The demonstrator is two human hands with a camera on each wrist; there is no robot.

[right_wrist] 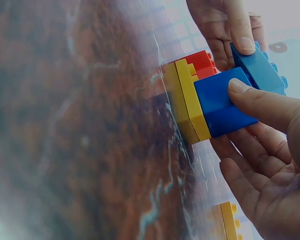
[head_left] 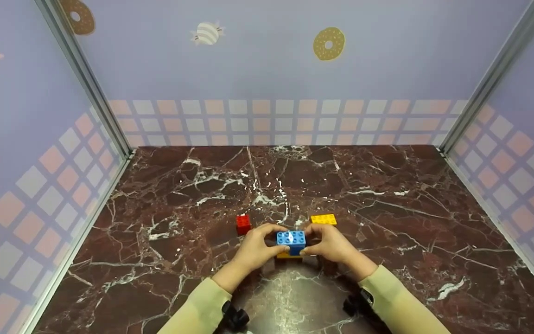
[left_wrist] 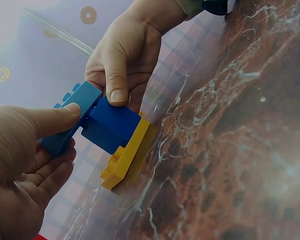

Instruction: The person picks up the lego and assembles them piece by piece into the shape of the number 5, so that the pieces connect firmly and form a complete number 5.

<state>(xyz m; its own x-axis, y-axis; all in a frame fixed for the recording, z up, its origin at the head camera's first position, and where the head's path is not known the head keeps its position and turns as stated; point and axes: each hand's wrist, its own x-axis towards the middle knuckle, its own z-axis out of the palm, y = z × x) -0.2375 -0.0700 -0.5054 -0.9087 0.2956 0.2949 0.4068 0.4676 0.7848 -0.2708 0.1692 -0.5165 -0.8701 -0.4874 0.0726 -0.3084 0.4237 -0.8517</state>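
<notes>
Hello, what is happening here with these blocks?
A person works with toy bricks on a marble table. Both the left hand and the right hand hold a small stack: a light blue brick tilted on a dark blue brick, which sits on a yellow plate. A red brick and another yellow plate lie apart behind the hands.

At the lower left of the frame the left hand [left_wrist: 20, 165] presses its thumb on a light blue brick [left_wrist: 72, 117]. From the top the right hand [left_wrist: 127, 50] sets its thumb on the dark blue brick [left_wrist: 112, 127] beside it — both stacked on a yellow plate [left_wrist: 126, 156] resting on the marble table [left_wrist: 230, 150].
</notes>
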